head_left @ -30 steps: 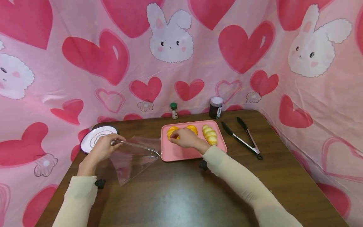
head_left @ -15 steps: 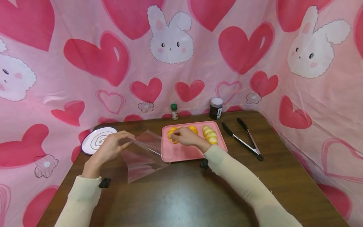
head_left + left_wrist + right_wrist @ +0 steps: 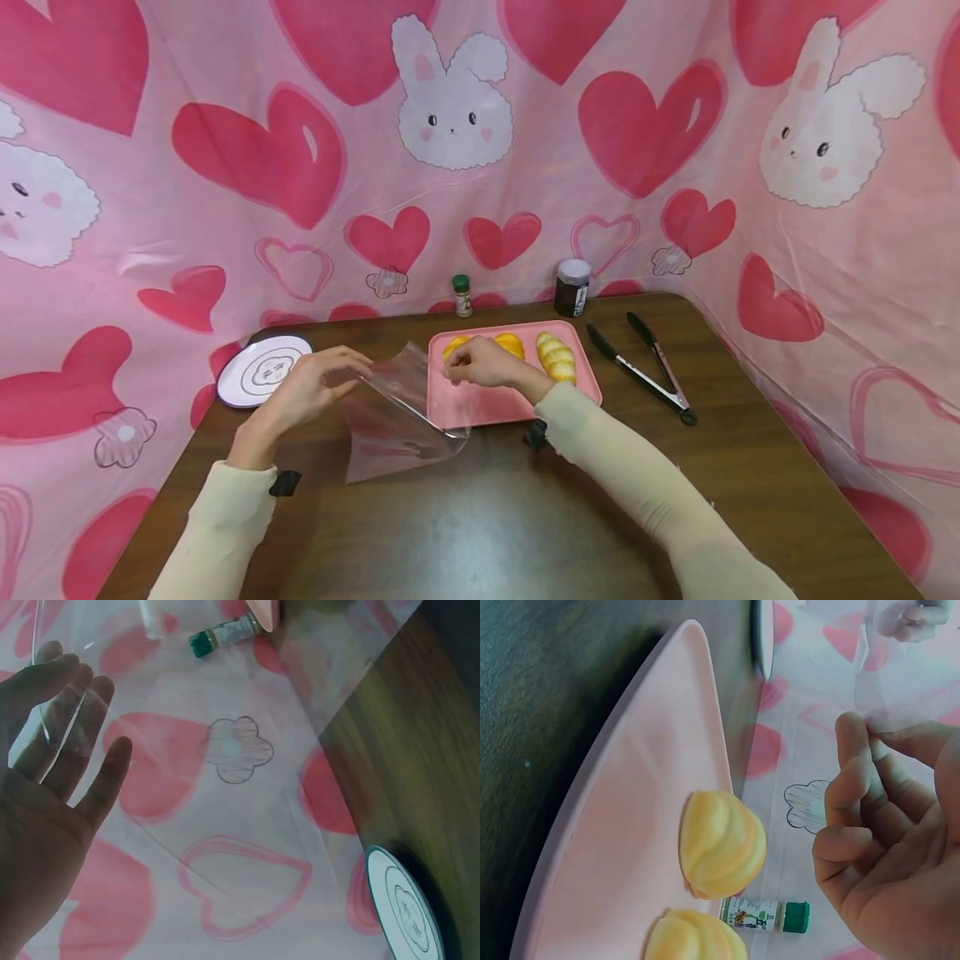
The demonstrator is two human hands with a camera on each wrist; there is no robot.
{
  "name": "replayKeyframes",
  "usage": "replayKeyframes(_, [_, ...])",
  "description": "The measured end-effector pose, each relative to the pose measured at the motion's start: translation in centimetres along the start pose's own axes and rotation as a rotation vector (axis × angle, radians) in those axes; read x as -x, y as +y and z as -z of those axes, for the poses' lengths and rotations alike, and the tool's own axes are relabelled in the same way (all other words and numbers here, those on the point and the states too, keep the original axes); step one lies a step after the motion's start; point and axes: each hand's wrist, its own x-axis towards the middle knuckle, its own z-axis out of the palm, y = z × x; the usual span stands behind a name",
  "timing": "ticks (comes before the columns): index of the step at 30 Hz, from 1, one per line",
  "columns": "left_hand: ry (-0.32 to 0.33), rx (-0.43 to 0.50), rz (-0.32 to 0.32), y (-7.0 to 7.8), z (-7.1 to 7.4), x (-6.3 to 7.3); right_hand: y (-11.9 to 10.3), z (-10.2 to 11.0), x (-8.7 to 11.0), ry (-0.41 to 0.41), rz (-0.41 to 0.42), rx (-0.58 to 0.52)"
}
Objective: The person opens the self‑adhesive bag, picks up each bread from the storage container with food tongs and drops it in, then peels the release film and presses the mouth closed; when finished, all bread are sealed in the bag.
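In the head view my left hand (image 3: 318, 385) pinches the upper edge of a clear plastic film (image 3: 397, 437), which hangs in a loose sheet toward the pink tray (image 3: 480, 407). My right hand (image 3: 486, 363) is over the tray's left half. In the right wrist view its thumb and index fingertip (image 3: 851, 726) pinch a corner of the film, with the other fingers curled. Two golden-yellow buns (image 3: 510, 344) lie on the tray, one mostly hidden behind the right hand. To their right rests a pale striped croissant-shaped bread (image 3: 557, 358). The left wrist view shows film across the left fingers (image 3: 71, 761).
Left of the tray is a white plate (image 3: 255, 367) with a dark rim. Behind the tray stand a green-capped shaker (image 3: 462, 297) and a dark jar (image 3: 572, 288) with a white lid. Spread tongs (image 3: 660, 379) lie on the right. A printed cloth (image 3: 450, 200) hangs behind the brown table (image 3: 480, 517).
My left hand has moved right, toward the tray, uncovering more of the plate. The film has shifted right with it and hangs more slackly. My right hand has barely moved.
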Motion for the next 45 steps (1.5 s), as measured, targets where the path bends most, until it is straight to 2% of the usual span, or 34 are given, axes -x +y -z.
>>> replayKeyframes(7, [-0.046, -0.039, 0.037, -0.9, -1.0, 0.2, -0.1, -0.1, 0.0, 0.040, -0.048, -0.042])
replayKeyframes(11, [-0.063, -0.071, 0.059, -1.0, -1.9, 0.1, -0.3, -0.1, 0.0, 0.061, -0.082, -0.095])
replayKeyframes(17, [0.012, -0.068, 0.083, 0.2, -3.1, -0.5, -0.6, -0.3, 0.0, 0.088, -0.059, -0.121])
replayKeyframes(21, [0.058, -0.062, 0.093, 1.1, -3.9, -1.2, -0.7, -0.4, 0.1, 0.087, -0.081, -0.162])
replayKeyframes(23, [0.061, -0.058, 0.113, 1.6, -4.3, -1.6, -0.9, -0.4, 0.1, 0.089, -0.089, -0.187])
replayKeyframes(30, [0.032, 0.049, 0.240, 3.3, -5.8, -2.6, -1.3, -0.5, 0.1, 0.090, -0.058, -0.235])
replayKeyframes(36, [0.069, 0.087, 0.307, 3.9, -7.3, -3.3, -1.6, -0.6, -0.1, 0.087, -0.047, -0.233])
replayKeyframes(41, [0.084, 0.105, 0.315, 3.9, -8.3, -3.4, -1.7, -0.6, -0.1, 0.085, -0.035, -0.230])
replayKeyframes(45, [0.088, 0.116, 0.300, 3.9, -8.5, -3.3, -1.7, -0.7, -0.2, 0.080, -0.037, -0.236])
